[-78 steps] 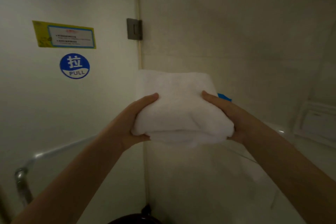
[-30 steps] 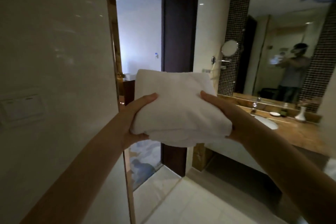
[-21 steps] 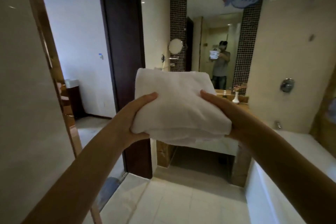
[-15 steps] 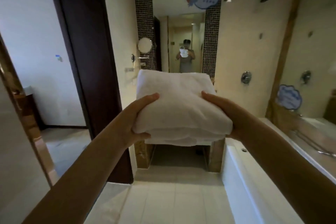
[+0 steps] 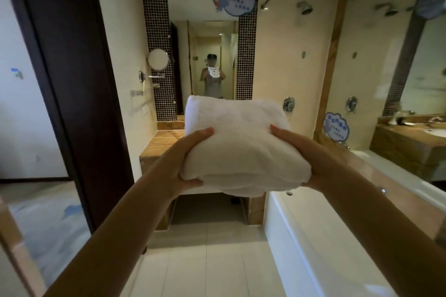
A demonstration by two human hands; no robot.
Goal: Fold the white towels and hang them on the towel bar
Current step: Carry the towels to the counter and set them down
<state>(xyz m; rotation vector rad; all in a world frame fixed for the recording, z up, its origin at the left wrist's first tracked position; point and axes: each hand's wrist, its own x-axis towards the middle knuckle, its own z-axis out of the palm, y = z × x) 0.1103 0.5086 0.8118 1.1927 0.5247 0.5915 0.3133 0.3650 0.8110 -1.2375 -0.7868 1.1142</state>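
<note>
A thick folded white towel (image 5: 236,142) is held out in front of me at chest height. My left hand (image 5: 185,159) grips its left side, thumb on top and fingers underneath. My right hand (image 5: 296,154) grips its right side the same way. Several folded layers show at the near edge. A chrome bar (image 5: 142,93) is fixed to the left wall beside the mirror, beyond the towel; whether it is the towel bar I cannot tell.
A vanity counter (image 5: 159,142) with a tall mirror (image 5: 205,38) stands straight ahead. A white bathtub (image 5: 313,236) runs along the right, with a mirrored wall above it. A dark door frame (image 5: 72,79) is on the left. Pale floor tiles (image 5: 205,267) lie below.
My view has swung right from the glass door with the PULL sticker, past the doorway, to the vanity mirror and bathtub. The hands hold the towel the same way throughout.
</note>
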